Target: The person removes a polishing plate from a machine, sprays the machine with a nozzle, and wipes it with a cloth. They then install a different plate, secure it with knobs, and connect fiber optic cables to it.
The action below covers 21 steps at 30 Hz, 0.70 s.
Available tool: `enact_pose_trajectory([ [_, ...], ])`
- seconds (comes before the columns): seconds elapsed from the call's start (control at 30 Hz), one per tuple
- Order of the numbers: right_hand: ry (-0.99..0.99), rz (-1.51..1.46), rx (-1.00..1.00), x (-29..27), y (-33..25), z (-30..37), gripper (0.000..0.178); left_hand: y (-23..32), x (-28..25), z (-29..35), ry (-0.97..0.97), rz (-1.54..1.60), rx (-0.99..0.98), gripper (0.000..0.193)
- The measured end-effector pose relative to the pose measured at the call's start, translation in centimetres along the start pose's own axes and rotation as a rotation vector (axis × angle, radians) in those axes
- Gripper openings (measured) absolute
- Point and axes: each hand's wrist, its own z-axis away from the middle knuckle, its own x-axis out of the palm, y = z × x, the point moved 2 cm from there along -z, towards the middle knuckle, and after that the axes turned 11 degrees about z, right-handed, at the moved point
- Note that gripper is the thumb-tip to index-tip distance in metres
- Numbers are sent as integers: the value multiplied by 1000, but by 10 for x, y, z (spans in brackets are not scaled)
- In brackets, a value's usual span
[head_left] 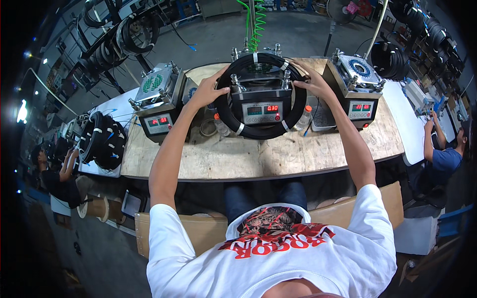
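A round coil of black cable (pixel 223 110), bound with several white ties, is between my two hands in front of the middle machine (pixel 263 111). My left hand (pixel 207 92) grips its left side, thumb on the near face. On the upper right side, my right hand (pixel 314 83) grips the coil in the same way, thumb toward me. Through the ring's opening I see the machine's control panel with a lit red display and metal posts above it. The coil hides parts of that machine. Fingertips behind the coil are partly hidden.
Similar machines stand left (pixel 159 124) and right (pixel 361 107) on the wooden table (pixel 238 161). Orange-capped bottles (pixel 221 127) and a clear tray (pixel 324 119) sit between them. More black coils (pixel 105 141) lie at left. A green spiral hose (pixel 256 30) hangs behind. People work at both sides.
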Motion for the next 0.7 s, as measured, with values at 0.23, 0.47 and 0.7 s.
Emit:
enact_pose_trajectory([
  [0.23,-25,35,11,-16,-5,-1,66,41,-9,2,63,-177,58,79],
  [0.47,129,553,-136,-35,-75,48,60,97,-1,57,142,-440,13,75],
  [0.7,-191,591,44,35,-44,145,62,57,59,153,-60,-418,-169,79],
])
